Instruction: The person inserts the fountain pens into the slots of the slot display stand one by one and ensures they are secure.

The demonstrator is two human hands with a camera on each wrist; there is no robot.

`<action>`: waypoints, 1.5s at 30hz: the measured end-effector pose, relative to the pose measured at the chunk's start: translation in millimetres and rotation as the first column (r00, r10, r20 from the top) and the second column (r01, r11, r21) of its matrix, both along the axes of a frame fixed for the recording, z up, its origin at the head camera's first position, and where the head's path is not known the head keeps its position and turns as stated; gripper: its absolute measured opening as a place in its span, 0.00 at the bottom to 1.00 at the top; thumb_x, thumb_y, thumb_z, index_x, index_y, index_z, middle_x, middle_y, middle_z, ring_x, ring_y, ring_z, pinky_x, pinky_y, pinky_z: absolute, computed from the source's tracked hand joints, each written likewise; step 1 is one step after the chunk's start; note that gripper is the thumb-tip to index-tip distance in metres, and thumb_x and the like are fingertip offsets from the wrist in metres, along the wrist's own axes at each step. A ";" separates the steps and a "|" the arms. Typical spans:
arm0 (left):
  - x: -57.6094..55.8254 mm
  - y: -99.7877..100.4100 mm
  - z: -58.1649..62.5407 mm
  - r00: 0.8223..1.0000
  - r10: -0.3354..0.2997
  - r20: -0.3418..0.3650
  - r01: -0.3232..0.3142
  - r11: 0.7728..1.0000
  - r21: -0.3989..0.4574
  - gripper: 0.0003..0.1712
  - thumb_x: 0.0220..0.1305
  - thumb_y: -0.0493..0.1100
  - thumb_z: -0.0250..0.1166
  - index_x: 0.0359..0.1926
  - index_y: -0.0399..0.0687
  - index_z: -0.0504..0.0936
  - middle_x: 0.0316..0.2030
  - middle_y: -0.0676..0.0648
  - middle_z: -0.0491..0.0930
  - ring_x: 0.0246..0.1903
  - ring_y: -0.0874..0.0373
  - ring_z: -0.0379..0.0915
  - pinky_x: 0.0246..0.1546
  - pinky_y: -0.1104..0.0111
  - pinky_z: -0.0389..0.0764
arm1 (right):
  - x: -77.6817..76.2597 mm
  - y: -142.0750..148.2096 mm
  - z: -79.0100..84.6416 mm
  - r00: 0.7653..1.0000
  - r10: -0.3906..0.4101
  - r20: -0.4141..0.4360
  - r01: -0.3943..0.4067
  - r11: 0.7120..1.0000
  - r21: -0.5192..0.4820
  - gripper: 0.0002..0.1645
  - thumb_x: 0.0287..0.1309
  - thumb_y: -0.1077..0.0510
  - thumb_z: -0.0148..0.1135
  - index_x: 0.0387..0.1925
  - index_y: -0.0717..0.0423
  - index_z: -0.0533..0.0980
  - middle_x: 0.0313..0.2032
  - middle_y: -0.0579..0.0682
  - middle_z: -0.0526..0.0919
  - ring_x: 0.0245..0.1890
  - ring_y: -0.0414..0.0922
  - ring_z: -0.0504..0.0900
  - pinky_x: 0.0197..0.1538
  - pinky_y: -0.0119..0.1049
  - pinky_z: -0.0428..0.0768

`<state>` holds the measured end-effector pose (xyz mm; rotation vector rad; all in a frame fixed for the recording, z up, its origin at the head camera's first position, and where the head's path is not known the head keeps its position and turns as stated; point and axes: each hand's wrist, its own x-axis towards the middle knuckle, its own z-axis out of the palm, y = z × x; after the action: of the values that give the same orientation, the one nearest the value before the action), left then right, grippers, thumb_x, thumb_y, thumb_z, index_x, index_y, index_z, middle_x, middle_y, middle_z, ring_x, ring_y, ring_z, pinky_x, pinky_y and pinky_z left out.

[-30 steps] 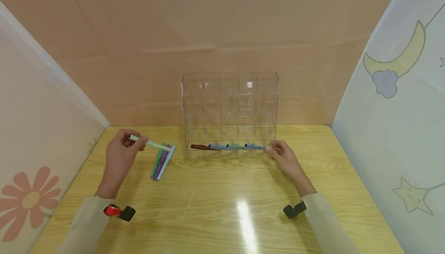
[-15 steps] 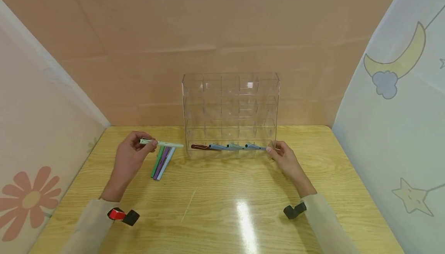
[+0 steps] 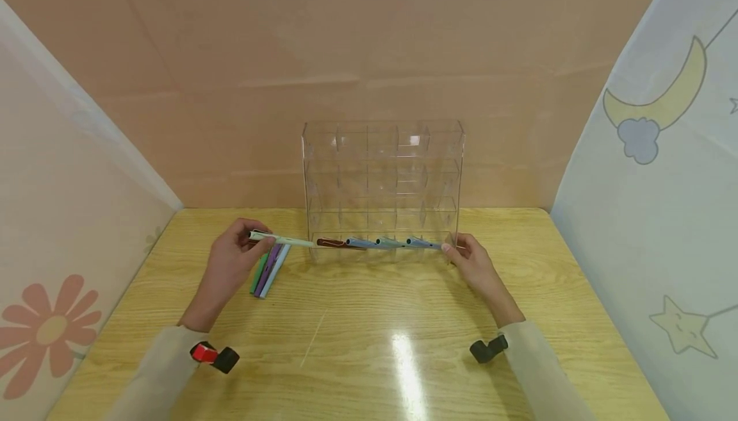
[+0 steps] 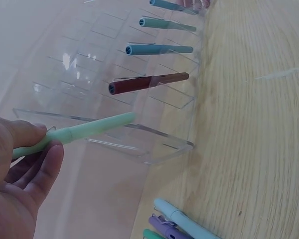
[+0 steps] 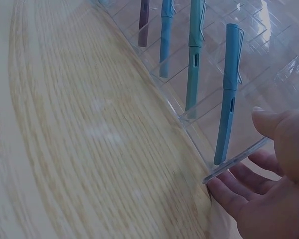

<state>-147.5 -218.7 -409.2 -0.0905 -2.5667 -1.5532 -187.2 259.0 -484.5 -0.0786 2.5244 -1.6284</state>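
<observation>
My left hand (image 3: 230, 257) pinches a mint green pen (image 4: 97, 127) between thumb and fingers. The pen lies almost level, its free end at the left side of a clear acrylic rack (image 3: 383, 123); whether they touch is unclear. Along the rack's bottom row lie a dark red pen (image 3: 330, 243), a blue pen (image 3: 360, 243), a blue-green pen (image 3: 389, 243) and another blue pen (image 4: 164, 5). My right hand (image 3: 475, 261) grips the rack's lower right edge, thumb in front and fingers behind. Its fingertips are partly hidden.
Beneath my left hand, a green pen (image 3: 257, 278), a purple pen (image 3: 266, 273) and a light blue pen (image 3: 274, 273) lie side by side on the wooden table (image 3: 357, 344). A tan wall covering (image 3: 369, 43) rises behind the rack.
The left hand has carried the mint green pen rightward, from above the loose pens to the rack's left side. My right hand stays on the rack.
</observation>
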 end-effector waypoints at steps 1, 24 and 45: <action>-1.0 1.1 -0.9 1.000 0.002 0.001 -0.002 1.000 -0.006 0.19 0.76 0.45 0.68 0.59 0.39 0.78 0.54 0.37 0.83 0.42 0.78 0.80 0.44 0.82 0.82 | 0.3 0.2 0.0 1.000 -0.001 0.000 0.001 1.000 0.001 0.41 0.82 0.43 0.54 0.78 0.67 0.58 0.78 0.69 0.63 0.78 0.69 0.66 0.75 0.63 0.72; -10.3 23.6 -14.7 1.000 -0.006 0.022 0.008 0.993 -0.118 0.17 0.77 0.51 0.67 0.57 0.48 0.80 0.53 0.43 0.85 0.51 0.51 0.85 0.47 0.78 0.80 | 0.0 -0.5 -0.1 1.000 -0.004 0.009 0.004 1.000 -0.007 0.41 0.81 0.44 0.55 0.78 0.67 0.58 0.77 0.69 0.64 0.77 0.68 0.68 0.72 0.61 0.76; -17.3 32.0 -22.0 0.999 -0.024 0.032 0.029 0.985 -0.168 0.14 0.76 0.49 0.68 0.56 0.49 0.81 0.47 0.43 0.86 0.39 0.54 0.78 0.36 0.71 0.77 | 1.8 -1.3 2.0 1.000 0.004 0.012 -0.004 1.000 -0.019 0.41 0.82 0.44 0.55 0.78 0.67 0.57 0.77 0.69 0.64 0.78 0.68 0.67 0.73 0.62 0.75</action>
<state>-164.8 -186.7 -431.2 -0.1200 -2.7267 -1.3532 -185.4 257.8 -482.5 -0.0759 2.4988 -1.6469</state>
